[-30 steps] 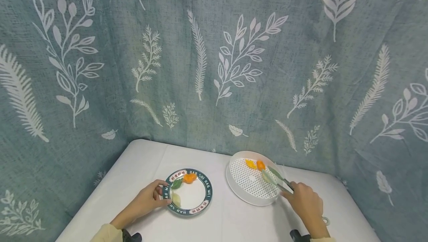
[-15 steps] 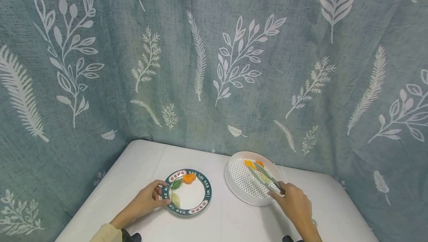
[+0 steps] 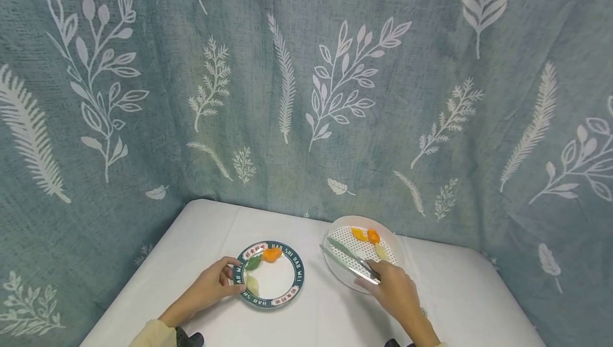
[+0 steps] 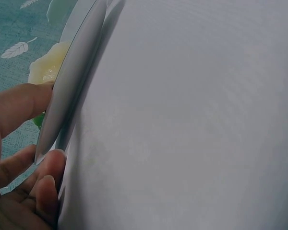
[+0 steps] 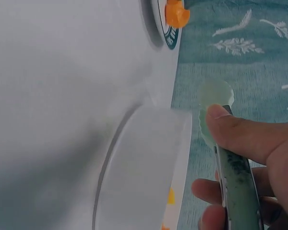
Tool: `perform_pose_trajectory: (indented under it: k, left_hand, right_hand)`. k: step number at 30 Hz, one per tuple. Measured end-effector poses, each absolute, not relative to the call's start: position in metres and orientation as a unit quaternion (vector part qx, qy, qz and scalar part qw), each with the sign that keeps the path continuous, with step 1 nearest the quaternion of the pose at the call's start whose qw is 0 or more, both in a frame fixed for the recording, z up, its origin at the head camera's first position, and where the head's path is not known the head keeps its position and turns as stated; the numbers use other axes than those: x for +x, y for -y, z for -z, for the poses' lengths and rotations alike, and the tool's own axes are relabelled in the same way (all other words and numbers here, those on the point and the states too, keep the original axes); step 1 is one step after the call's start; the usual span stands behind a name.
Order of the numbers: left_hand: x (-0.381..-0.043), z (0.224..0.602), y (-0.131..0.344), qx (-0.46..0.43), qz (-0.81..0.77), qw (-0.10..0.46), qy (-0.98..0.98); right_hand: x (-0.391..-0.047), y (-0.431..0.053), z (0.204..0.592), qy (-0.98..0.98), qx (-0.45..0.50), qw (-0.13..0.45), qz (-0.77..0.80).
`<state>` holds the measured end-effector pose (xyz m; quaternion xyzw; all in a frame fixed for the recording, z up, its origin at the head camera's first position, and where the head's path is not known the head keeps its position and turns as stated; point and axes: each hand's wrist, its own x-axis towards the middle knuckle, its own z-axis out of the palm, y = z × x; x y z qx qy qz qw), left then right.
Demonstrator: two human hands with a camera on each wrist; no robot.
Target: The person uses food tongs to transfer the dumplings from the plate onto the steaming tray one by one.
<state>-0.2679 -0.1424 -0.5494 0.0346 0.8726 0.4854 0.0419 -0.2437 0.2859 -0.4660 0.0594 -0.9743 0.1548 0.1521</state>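
My left hand [image 3: 217,281] grips the near-left rim of a round plate [image 3: 299,272] with a green lettered border, thumb on top and fingers beneath. On the plate lie an orange piece [image 3: 272,254], a green leaf-like piece [image 3: 254,263] and a pale yellowish piece [image 3: 252,285]. My right hand [image 3: 395,287] holds green-tipped tongs [image 3: 343,248], their two tips spread with nothing between them, above the left side of a white perforated basket [image 3: 341,233]. Inside the basket are a yellow piece [image 3: 359,234], an orange piece [image 3: 373,236] and a pale yellow-green piece [image 3: 381,252].
A white cloth covers the table [image 3: 316,315]. Behind it and on the left hangs a teal curtain [image 3: 268,176] with white leaf prints. The plate stands left of the basket, with white cloth between them.
My right hand has moved left with the tongs, from the right part of the basket across to its left side. My left hand and the plate stay where they were.
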Motion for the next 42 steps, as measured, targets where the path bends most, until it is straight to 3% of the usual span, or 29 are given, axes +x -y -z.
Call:
perform_pose_trajectory:
  k: [42]
  left_hand:
    - [-0.27, 0.553, 0.142, 0.033, -0.487, 0.036, -0.872]
  right_hand:
    - [-0.281, -0.214, 0.494, 0.964, 0.186, 0.083, -0.17]
